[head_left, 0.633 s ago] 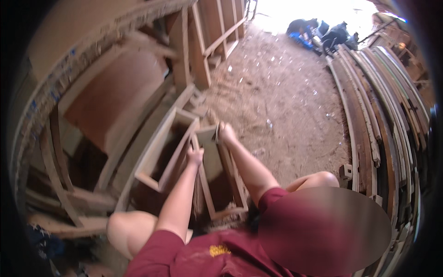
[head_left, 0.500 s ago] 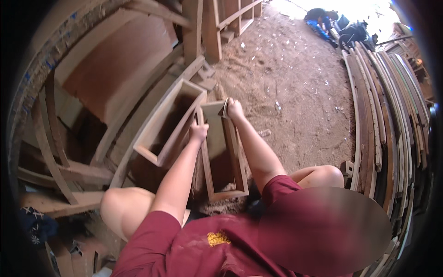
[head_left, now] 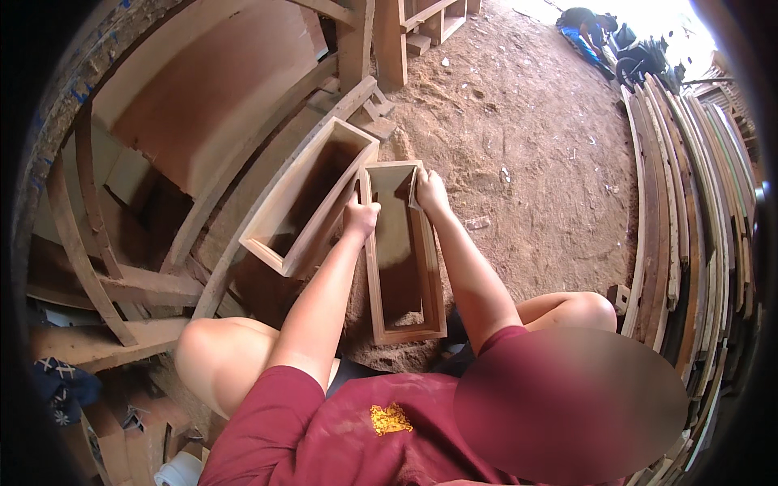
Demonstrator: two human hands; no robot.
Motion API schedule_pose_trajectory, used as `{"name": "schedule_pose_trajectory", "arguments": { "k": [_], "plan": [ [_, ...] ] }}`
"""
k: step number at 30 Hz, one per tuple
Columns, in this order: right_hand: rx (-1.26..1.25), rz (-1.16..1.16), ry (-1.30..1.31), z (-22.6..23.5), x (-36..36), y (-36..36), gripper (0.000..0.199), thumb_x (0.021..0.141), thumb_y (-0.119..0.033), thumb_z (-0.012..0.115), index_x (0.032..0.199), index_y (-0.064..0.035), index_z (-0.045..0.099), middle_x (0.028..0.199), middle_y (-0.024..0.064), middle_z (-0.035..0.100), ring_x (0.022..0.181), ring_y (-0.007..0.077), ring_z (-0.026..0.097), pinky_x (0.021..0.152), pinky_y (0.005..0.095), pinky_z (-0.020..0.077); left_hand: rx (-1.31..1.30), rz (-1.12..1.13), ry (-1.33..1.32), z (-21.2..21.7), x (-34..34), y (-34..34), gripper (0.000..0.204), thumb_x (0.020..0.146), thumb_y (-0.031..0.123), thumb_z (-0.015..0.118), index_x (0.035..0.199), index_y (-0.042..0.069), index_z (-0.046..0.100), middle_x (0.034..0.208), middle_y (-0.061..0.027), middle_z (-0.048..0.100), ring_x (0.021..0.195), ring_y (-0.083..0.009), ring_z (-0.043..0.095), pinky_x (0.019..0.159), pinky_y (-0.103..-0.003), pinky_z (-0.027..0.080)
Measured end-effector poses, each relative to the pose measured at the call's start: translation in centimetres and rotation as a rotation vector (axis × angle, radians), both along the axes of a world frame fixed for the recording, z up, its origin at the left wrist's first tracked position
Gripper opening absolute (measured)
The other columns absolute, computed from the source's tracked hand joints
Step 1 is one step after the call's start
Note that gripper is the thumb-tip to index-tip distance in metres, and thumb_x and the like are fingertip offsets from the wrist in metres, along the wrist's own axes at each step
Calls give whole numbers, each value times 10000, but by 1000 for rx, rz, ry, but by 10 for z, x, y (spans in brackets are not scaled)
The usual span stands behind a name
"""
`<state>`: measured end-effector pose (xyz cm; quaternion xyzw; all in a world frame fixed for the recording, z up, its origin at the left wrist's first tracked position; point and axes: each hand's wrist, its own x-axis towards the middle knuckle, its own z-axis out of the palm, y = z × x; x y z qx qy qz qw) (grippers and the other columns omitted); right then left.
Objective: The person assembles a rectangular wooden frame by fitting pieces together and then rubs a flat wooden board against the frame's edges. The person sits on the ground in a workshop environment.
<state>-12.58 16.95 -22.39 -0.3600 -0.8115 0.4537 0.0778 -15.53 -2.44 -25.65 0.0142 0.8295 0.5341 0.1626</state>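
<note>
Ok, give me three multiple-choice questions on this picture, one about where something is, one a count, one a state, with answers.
1. Where is the right hand?
A. on the far end of the narrow wooden box
B. on the stacked planks
C. on the knee

2. How many open wooden boxes lie in front of the person?
A. one
B. two
C. four

3. What is inside the narrow wooden box?
A. tools
B. it is open and empty
C. a lid covers it

Answers: 1 A, the fingers grip its far rim. 2 B, the narrow one and a wider box to its left. 3 B, its bare inside shows. The left hand grips its left wall.
</note>
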Motion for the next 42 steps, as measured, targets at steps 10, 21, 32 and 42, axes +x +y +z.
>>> {"name": "schedule_pose_trajectory", "arguments": {
  "k": [10,21,32,42],
  "plan": [
    [-1,-62,-89,30,-15,-3,568,1001,-484,373,1240,-21,600,1255,278,609,1219,403,562,1037,475,426,86,59,87,8,2,0,440,653,197,665,1035,-17,635,834,-172,689,770,-259,677,717,-400,542],
    [-4,-42,-127,38,-6,-12,365,917,-194,559,1220,1,621,1166,186,680,1079,373,675,829,556,548,210,-21,-43,5,-17,-12,620,783,91,674,1366,-37,504,1146,-146,639,926,-270,650,796,-398,553],
    [-415,-151,-67,57,12,-17,384,1002,-311,478,1270,-39,517,1237,260,613,1074,505,628,757,731,494,-94,-155,-7,36,-9,-14,460,857,138,575,1269,-47,485,1026,-158,600,862,-246,588,754,-403,525],
    [-243,-66,-39,35,19,-25,291,916,-125,555,1171,11,579,1147,229,673,1017,383,693,714,601,577,-95,-178,-183,37,-12,-17,323,862,218,575,1090,9,482,964,-131,531,912,-281,594,803,-431,529]
  ]
}}
